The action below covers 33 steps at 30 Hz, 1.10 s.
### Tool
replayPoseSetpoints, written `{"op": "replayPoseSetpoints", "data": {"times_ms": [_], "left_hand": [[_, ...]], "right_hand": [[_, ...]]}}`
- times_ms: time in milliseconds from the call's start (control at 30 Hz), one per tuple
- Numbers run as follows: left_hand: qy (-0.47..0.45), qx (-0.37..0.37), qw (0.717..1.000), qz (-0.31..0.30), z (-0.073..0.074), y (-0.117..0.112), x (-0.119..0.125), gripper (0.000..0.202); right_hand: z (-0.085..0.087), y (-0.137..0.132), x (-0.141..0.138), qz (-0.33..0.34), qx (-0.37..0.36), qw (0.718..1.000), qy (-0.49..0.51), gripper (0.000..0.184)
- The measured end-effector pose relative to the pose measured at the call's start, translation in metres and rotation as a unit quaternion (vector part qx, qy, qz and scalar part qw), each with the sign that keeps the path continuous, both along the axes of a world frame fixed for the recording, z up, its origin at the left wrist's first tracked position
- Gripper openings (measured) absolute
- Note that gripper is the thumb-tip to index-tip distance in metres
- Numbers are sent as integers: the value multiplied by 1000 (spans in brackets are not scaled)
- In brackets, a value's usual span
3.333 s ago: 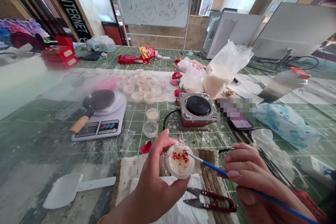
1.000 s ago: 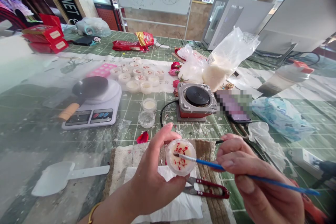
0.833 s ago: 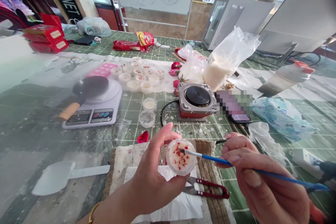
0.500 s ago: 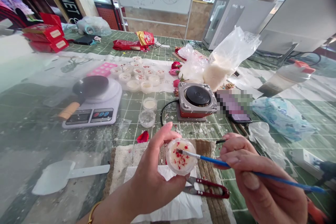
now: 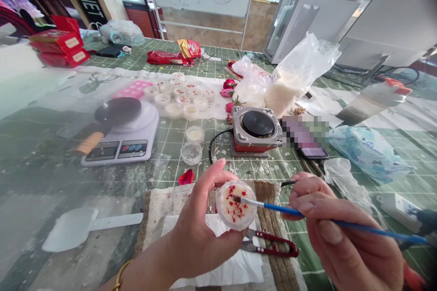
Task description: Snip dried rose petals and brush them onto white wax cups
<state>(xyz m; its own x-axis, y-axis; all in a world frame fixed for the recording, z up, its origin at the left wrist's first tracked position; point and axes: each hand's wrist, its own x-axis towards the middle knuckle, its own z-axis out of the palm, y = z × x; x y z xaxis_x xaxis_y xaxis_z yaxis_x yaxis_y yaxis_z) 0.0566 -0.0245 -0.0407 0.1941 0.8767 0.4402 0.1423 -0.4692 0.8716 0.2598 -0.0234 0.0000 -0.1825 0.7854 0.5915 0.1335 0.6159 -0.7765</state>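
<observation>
Tilted toward me, a small clear round cup (image 5: 229, 220) of pale wax-like filling with red petal bits on top is gripped between the thumb and fingers of my left hand (image 5: 205, 232). My right hand (image 5: 344, 227) pinches a blue-handled paintbrush (image 5: 282, 209). The brush's bristles rest on or just over the filling, left of its middle. Under the cup lie red-handled thread snips (image 5: 276, 244), white tissue (image 5: 218, 268) and a beige-and-brown towel (image 5: 155, 204). A loose red petal (image 5: 186, 177) lies beyond my left hand.
Ahead stands a small hot plate (image 5: 256, 132), with a phone (image 5: 303, 136) to its right. On the left are a kitchen scale (image 5: 143, 134) bearing a small pan (image 5: 118, 111), and a white scoop (image 5: 70, 229). Several filled cups (image 5: 182, 100), roses (image 5: 229, 84) and a bag of white granules (image 5: 283, 93) sit farther back.
The brush tip has shifted slightly right and down over the filling, and my right hand has moved slightly right with it. My left hand keeps its hold on the cup, almost still.
</observation>
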Motion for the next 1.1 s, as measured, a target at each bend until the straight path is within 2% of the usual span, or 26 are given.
{"op": "replayPoseSetpoints", "data": {"times_ms": [133, 300, 433, 633, 800, 933, 1100], "left_hand": [[-6, 10, 1000, -3, -1, 0, 0, 93], [-14, 15, 1000, 9, -2, 1, 1, 92], [-11, 15, 1000, 7, -2, 1, 1, 92], [-15, 18, 1000, 14, -2, 1, 1, 91], [-16, 14, 1000, 13, -2, 2, 2, 92], [-19, 19, 999, 16, -2, 2, 2, 92], [-14, 28, 999, 18, -1, 1, 2, 91]], "right_hand": [[0, 1, 1, 4, 5, 1000, -16, 21], [2, 4, 8, 81, 5, 995, -50, 23], [1, 3, 8, 52, 3, 998, -39, 27], [0, 3, 8, 85, 4, 995, -55, 26], [0, 4, 8, 59, 8, 997, -58, 27], [1, 4, 9, 96, 4, 993, -69, 26], [4, 4, 12, 67, 13, 996, -53, 26]]}}
